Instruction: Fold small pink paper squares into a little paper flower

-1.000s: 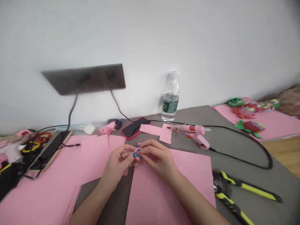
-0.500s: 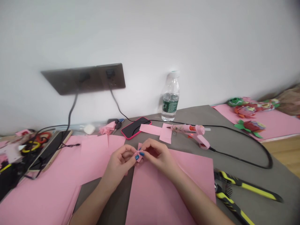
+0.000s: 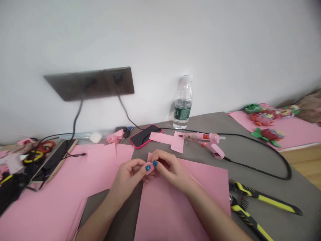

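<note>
Left hand [image 3: 125,179] and right hand [image 3: 173,171], both pinched nearly closed, grip a small pink paper piece [image 3: 149,170] left of the glue gun [image 3: 212,147].

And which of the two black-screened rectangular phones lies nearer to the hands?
The black-screened rectangular phone with the bright pink edge, just beyond the left hand. The beige-edged phone lies well away, at the far left.

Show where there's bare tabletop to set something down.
Bare tabletop shows beside the glue gun, within its looping cable, and narrowly between cable and pliers. Crowded: the left end, with phone, cords and pink sheets, and around the left hand and right hand.
</note>
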Tool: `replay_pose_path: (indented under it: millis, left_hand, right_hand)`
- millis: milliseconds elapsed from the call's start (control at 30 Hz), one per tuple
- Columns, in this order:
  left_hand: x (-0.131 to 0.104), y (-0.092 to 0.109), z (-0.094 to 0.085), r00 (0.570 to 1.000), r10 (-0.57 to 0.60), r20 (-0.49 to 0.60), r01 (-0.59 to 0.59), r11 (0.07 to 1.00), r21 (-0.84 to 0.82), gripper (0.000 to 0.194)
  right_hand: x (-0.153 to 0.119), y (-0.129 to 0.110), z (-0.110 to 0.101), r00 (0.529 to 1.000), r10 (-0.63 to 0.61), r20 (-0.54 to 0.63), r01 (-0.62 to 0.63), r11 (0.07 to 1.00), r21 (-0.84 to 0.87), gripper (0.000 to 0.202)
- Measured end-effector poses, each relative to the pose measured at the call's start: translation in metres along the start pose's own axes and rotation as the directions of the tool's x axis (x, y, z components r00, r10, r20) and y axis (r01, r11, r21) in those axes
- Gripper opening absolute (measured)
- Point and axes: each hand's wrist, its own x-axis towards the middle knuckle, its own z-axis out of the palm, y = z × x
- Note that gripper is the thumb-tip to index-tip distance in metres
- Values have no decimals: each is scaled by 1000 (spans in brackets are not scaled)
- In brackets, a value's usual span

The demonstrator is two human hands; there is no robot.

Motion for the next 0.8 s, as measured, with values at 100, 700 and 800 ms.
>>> replay_pose_path:
  millis: [100,700,800]
  left_hand:
    - [-1,0,1,998,30,52,-31,1000,5,29]
    - [-2,-3,-3,971,106,212,-152,965,213,36]
    - [-1,-2,-3,976,106,188,-143,969,199,39]
  right_hand:
    - [-1,0,0,999,15,37,-15,1000,-4,25]
    - [-3,1,-1,989,52,136,-59,997,41,32]
    - [-3,3,-1,998,19,57,-23,997,71,25]
